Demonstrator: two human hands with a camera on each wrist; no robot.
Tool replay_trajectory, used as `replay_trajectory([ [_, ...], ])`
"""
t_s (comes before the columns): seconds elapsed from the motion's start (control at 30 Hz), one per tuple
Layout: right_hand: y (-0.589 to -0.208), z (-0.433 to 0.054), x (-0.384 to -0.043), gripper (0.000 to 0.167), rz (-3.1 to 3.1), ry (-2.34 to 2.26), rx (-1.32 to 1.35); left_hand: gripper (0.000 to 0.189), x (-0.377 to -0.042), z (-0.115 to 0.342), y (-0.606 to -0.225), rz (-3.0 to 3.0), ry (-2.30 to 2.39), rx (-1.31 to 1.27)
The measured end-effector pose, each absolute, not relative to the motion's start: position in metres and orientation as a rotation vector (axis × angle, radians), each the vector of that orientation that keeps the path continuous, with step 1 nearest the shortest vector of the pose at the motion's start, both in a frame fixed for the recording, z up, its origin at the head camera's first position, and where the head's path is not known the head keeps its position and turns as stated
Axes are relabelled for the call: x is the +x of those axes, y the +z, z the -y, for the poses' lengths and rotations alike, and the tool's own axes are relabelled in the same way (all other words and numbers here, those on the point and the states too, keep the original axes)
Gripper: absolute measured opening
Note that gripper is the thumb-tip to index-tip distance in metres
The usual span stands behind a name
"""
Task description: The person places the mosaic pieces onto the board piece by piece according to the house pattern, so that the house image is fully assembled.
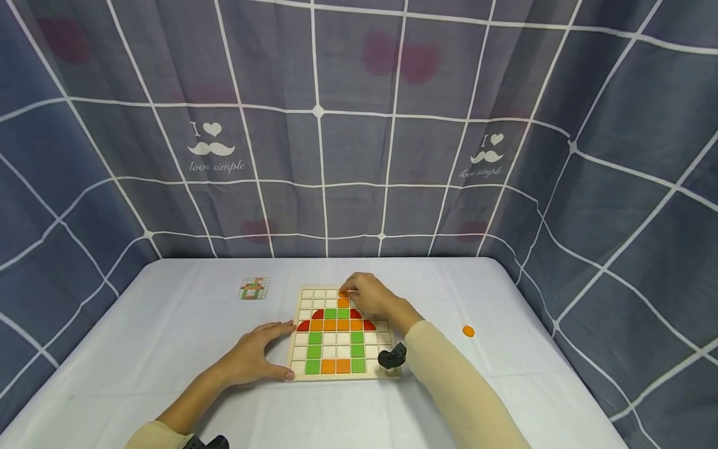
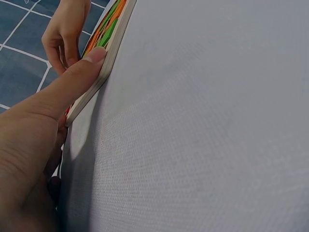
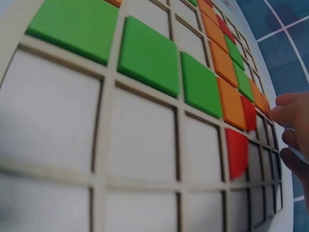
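A wooden grid board [image 1: 383,368] lies on the table, with green, orange and red flat tiles set in its cells. At its far edge, my right hand [image 1: 370,294] pinches a small orange piece [image 1: 343,293] with the fingertips, just beyond an orange square tile [image 1: 343,303]. In the right wrist view the fingers [image 3: 292,113] reach in from the right beside the orange tiles. My left hand [image 1: 255,352] rests at the board's left side, fingers along the edge and thumb at the near left corner. The left wrist view shows that thumb [image 2: 79,75] lying straight against the wooden rim.
A small pattern card [image 1: 254,288] with a coloured grid picture lies left of the board's far end. To the right, a loose orange round piece [image 1: 468,331] sits on the white tablecloth [image 1: 168,349]. Dark checked curtains [image 1: 353,149] enclose the table's back and sides.
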State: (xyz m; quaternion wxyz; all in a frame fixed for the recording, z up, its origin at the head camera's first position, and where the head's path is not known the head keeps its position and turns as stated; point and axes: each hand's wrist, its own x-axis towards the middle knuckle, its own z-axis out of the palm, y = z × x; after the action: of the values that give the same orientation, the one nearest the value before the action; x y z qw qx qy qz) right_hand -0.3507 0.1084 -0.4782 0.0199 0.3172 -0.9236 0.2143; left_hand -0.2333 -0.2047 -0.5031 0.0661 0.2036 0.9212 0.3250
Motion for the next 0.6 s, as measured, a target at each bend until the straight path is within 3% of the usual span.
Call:
replay_trajectory([
  [0.6, -0.445, -0.178, -0.335, 0.029, 2.800, 0.640, 1.032, 0.102, -0.232, 0.204, -0.505, -2.772, 0.991, 0.594],
])
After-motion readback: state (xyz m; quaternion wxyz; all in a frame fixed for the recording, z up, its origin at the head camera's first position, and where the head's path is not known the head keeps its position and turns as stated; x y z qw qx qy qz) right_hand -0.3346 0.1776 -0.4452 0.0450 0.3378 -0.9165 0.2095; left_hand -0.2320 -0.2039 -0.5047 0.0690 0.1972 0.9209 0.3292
